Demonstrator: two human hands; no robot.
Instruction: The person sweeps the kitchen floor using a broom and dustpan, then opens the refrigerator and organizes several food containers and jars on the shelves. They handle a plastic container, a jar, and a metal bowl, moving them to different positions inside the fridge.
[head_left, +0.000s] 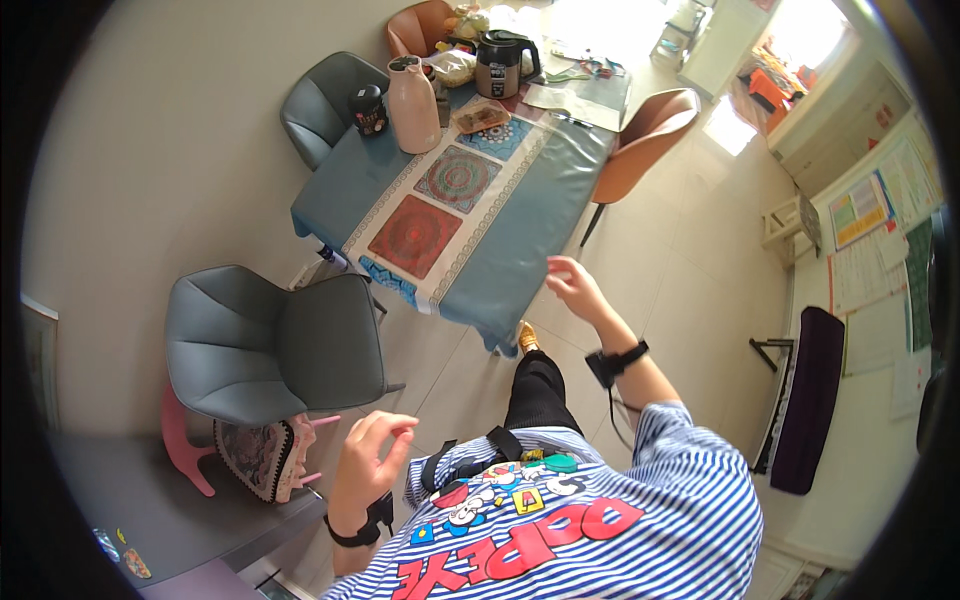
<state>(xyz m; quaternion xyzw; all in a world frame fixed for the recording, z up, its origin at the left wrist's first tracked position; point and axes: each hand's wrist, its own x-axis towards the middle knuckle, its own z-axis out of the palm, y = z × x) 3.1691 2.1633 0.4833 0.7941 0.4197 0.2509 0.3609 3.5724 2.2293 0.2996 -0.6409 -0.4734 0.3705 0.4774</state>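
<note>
My left hand (375, 457) is raised at the lower left with curled fingers apart, holding nothing, near a grey-blue chair (330, 345). Empty too, my right hand (574, 285) hovers by the near right edge of a dining table with a blue-green cover (510, 255). A patterned runner with square mats (415, 235) lies along the table. Farther back stand a pink thermal jug (412, 109), a black lidded cup (367, 111), a black and brown kettle (502, 67) and a clear food tray (481, 118).
Brown chairs (652, 142) and another grey-blue chair (322, 97) flank the table. At right are a keyboard under a dark purple cover (808, 401) and a small stool (795, 225). A grey surface (187, 525) and pink chair (176, 442) lie lower left.
</note>
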